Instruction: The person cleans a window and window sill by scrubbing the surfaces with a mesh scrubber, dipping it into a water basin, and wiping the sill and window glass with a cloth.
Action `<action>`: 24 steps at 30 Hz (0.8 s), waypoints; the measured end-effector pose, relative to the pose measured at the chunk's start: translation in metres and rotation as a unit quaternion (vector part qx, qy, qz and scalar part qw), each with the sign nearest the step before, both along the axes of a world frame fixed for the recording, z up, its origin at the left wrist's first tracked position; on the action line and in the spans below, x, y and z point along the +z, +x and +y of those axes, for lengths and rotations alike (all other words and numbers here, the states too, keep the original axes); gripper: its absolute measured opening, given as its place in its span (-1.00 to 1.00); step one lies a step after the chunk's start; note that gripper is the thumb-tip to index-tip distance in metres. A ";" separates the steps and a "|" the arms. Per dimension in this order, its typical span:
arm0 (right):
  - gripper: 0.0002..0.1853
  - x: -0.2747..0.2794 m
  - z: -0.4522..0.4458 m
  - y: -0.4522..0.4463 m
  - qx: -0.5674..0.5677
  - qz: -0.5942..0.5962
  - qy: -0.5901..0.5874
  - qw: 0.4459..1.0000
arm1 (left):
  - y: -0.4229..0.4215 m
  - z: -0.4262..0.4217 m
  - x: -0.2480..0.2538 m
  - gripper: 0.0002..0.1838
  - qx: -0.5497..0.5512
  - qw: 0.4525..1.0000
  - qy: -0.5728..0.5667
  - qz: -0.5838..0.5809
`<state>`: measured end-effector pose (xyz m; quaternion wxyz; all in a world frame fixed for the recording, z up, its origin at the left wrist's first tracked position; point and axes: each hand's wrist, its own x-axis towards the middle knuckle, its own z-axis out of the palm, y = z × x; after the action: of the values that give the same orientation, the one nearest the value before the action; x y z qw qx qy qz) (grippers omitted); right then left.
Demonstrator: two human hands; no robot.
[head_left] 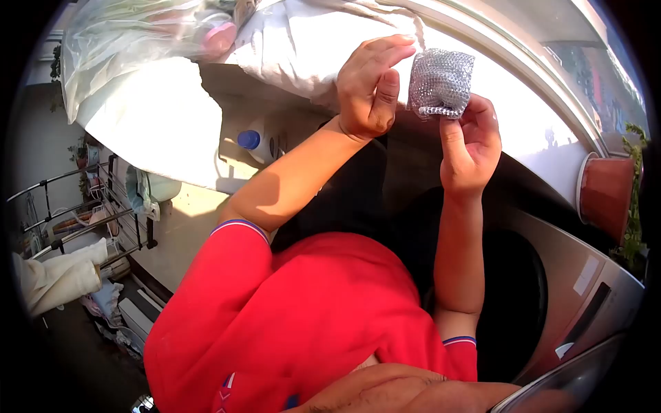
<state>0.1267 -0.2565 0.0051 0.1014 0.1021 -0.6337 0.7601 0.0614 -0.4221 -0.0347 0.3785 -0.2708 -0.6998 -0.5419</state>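
Between the thumb and fingers of my right hand (471,148) is a silvery mesh scouring pad (444,79), pinched at its lower edge. The pad is roughly square, with a knitted texture and a thicker rolled band along the bottom. My left hand (372,89) is raised just left of the pad, apart from it. Its fingers are stretched out and the thumb stands up, with nothing visible in it. Behind both hands lies a white cloth (289,48) in bright sunlight on the ledge.
Clear plastic bags (138,41) lie at the upper left. Below is a bottle with a blue cap (249,140). A potted plant (606,189) stands on the right by the window, above a silver appliance (564,275). A metal rack (103,206) is at the left.
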 end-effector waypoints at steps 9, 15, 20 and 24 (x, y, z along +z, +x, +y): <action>-0.77 0.022 0.024 -0.015 0.097 -0.026 0.303 0.948 | 0.166 -0.061 -0.014 -0.75 -0.065 0.908 0.074 -0.407; -0.75 -0.066 0.108 -0.096 -0.217 -0.072 0.285 0.931 | 0.327 -0.223 -0.139 -0.72 0.339 0.680 0.020 -0.650; -0.76 -0.064 0.082 -0.081 -0.262 0.045 0.511 0.818 | 0.512 -0.307 -0.225 -0.75 0.549 0.473 -0.148 -0.673; -0.78 -0.074 0.104 -0.089 -0.254 0.007 0.467 0.847 | 0.618 -0.362 -0.245 -0.82 0.620 0.288 0.094 -0.724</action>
<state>0.0379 -0.1520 -0.0693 0.2359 -0.0219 -0.9167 0.3218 0.6797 -0.7837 -0.2795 -0.0367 0.7835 -0.5925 -0.1834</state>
